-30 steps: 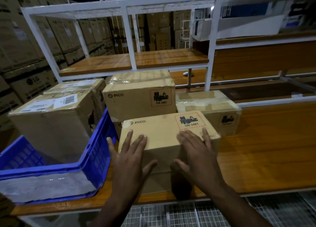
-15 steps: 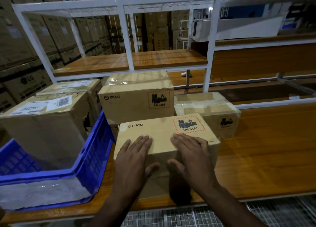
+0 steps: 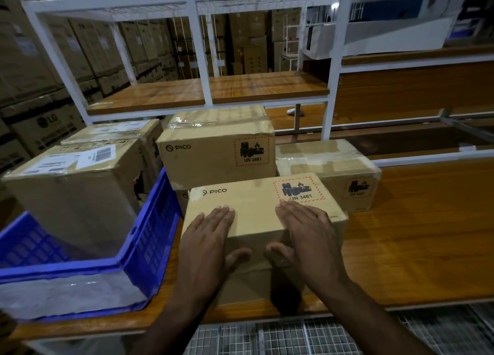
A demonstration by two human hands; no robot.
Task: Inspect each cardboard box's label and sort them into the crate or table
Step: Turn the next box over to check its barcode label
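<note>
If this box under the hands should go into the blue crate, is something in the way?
Yes. The blue crate stands directly left of the front PICO box, but a large labelled box already fills most of its far part. Only the crate's near part looks free.

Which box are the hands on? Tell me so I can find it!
Find the blue crate on the wooden table. Right of it sits the nearest PICO box, under both flat hands. Unlike its neighbours, its red-bordered UN 3481 label faces up.
</note>
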